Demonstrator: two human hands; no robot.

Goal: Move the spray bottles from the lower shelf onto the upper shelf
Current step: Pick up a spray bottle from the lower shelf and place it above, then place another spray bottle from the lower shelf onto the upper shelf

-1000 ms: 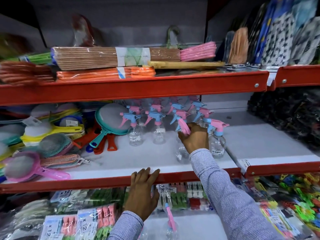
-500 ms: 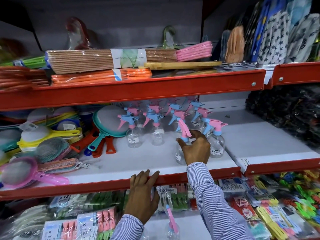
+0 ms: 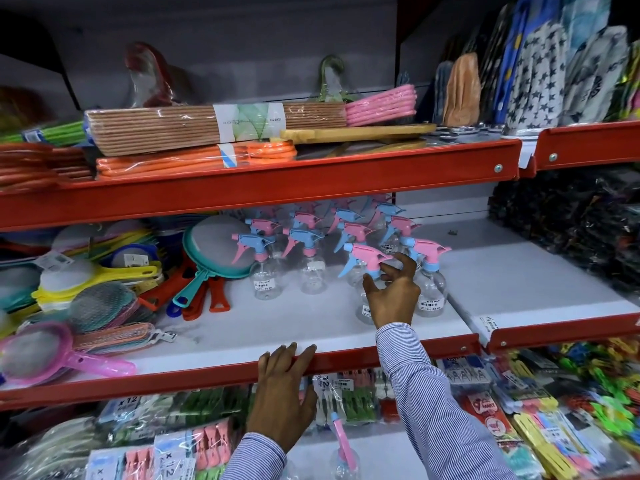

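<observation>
Several clear spray bottles [image 3: 313, 268] with pink and blue trigger heads stand in rows on the white middle shelf [image 3: 277, 323]. The front one [image 3: 363, 253] has a pink head and a blue trigger and stands upright. My right hand [image 3: 393, 292] is right behind its neck with fingers spread, and its body is partly hidden by the hand. My left hand [image 3: 284, 393] rests flat on the shelf's red front edge [image 3: 173, 379]. One more spray bottle [image 3: 344, 455] with a pink trigger stands on the lower shelf, below my arms.
Round mesh sieves with coloured handles [image 3: 104, 299] fill the left half of the middle shelf. The top shelf [image 3: 311, 181] carries wrapped hanger bundles. Packs of clothes pegs [image 3: 194, 445] crowd the lower shelf. A bare white shelf section [image 3: 519, 271] lies to the right.
My right hand has loosened from the pink-headed bottle and slid down and back, fingers now spread. The bottle stands on the shelf. My left hand has stayed on the edge.
</observation>
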